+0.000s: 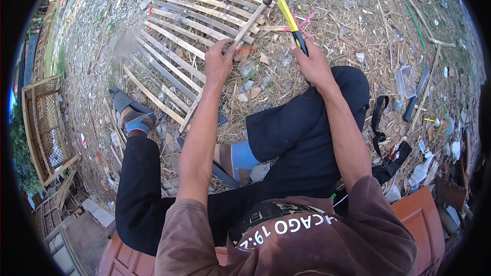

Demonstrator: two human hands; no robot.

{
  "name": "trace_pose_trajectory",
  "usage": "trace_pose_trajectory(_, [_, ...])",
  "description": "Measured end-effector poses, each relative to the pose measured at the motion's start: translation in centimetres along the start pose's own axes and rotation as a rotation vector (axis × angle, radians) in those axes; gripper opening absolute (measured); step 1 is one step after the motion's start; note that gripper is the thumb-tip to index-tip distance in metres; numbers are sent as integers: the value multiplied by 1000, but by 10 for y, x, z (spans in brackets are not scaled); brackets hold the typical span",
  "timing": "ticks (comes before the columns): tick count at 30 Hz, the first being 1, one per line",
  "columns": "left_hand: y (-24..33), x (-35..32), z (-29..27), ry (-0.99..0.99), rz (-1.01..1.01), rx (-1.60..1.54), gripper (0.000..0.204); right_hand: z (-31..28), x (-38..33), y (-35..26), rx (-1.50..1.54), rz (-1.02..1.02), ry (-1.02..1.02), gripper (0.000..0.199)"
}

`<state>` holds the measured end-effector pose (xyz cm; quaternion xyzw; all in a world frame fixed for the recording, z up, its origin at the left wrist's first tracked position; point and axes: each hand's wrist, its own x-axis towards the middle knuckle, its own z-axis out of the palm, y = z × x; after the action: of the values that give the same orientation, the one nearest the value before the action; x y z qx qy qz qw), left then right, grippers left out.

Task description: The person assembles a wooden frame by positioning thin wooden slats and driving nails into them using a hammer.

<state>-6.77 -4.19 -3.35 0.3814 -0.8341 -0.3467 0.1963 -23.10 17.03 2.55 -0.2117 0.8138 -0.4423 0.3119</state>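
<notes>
A rack of split bamboo slats (192,26) lies on the ground in front of me, its slats fanned side by side. One bamboo crosspiece (250,24) runs along the slats' right-hand ends. My left hand (219,62) is closed around this crosspiece about midway along. In my right hand (311,61) is a claw hammer (289,15) with a yellow and black handle. Its metal head is beside the far end of the crosspiece; whether they touch I cannot tell. Pink ribbon (307,21) shows behind the handle.
I sit on a reddish-brown panelled surface (417,222). To the right lie a clear plastic box (405,82), a long dark blade-shaped tool (417,94) and a black strap (379,122). A wooden lattice frame (46,128) stands far left. Straw, stones and litter cover the ground.
</notes>
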Motion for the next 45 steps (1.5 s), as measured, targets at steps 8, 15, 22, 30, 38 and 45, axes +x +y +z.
trace_pose_trajectory(8, [4,-4,10,235,32,-4,24,9,-16,-3,-206,-182,-8,29])
trace_pose_trajectory(15, [0,-9,3,141,-134,-156,22,29,-54,-30,-434,-235,-151,24])
trace_pose_trajectory(22, [3,-4,4,125,-182,-200,23,30,-56,-36,-562,-249,-170,23])
trace_pose_trajectory(30, [-2,-5,4,168,-122,-204,22,33,-65,-49,-558,-216,-159,26])
trace_pose_trajectory(38, [-2,-5,1,131,-149,-237,23,28,-69,-91,-502,-297,-122,22])
trace_pose_trajectory(45, [-1,-4,6,165,-43,-172,22,27,-59,-49,-745,-320,-133,23])
